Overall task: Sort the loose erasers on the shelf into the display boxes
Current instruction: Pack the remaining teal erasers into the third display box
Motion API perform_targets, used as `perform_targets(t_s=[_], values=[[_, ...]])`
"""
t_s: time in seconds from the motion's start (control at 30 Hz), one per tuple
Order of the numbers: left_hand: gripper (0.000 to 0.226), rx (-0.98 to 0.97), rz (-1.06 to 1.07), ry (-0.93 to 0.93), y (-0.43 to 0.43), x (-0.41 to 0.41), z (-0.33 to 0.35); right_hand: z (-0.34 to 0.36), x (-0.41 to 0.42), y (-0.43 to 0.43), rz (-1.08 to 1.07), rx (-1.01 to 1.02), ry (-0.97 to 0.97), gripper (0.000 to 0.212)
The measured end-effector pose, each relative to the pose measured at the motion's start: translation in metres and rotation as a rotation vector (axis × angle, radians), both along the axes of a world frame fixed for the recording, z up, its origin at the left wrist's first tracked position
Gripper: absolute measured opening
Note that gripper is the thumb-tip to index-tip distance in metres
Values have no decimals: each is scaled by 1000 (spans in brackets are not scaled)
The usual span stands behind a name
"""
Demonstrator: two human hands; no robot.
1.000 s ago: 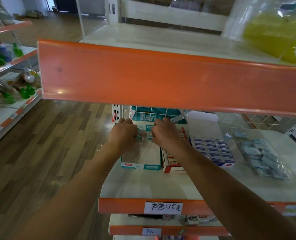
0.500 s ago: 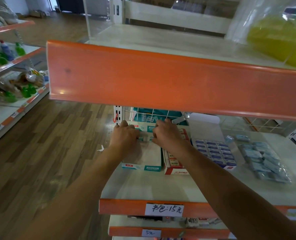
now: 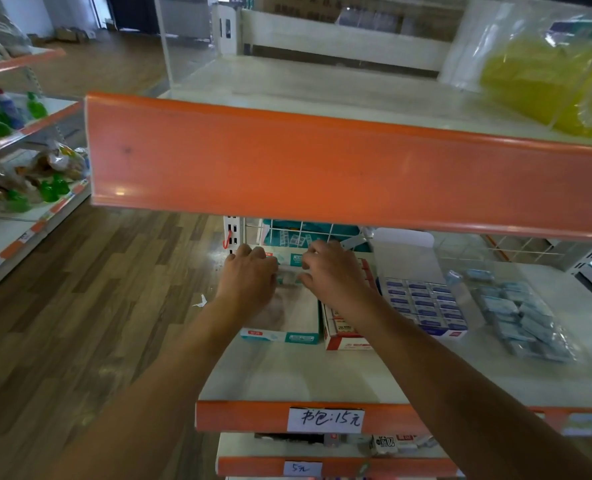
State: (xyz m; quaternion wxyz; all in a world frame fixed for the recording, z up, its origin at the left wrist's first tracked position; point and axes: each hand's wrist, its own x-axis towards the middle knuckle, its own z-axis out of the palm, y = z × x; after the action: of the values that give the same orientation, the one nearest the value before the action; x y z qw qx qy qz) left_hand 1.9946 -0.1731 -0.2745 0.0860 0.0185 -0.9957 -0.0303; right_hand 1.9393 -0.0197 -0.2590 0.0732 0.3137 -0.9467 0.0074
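Single wide-angle camera worn on the head, facing forward and down at a shop shelf [image 3: 287, 375] from close range; the upper shelf's orange edge [image 3: 322, 168], nearest the lens, seemingly masks the back

Right hand's [image 3: 336, 275] fingers now slightly wider apart over the erasers [image 3: 289, 274] in the teal box [image 3: 287, 318].

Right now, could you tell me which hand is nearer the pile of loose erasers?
Right. The right hand is over the red box, left of the pile of loose erasers; the left hand is farther left, over the teal box.
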Motion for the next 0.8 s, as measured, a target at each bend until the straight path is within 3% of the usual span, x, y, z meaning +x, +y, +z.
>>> perform_targets(t_s=[0.27,0.8], values=[[25,156,-107,164,63,2,28,11,25,66,-11,-213,38,27],[28,195,-405,40,264,-20,42,-4,34,271,-333,-292,33,32]])
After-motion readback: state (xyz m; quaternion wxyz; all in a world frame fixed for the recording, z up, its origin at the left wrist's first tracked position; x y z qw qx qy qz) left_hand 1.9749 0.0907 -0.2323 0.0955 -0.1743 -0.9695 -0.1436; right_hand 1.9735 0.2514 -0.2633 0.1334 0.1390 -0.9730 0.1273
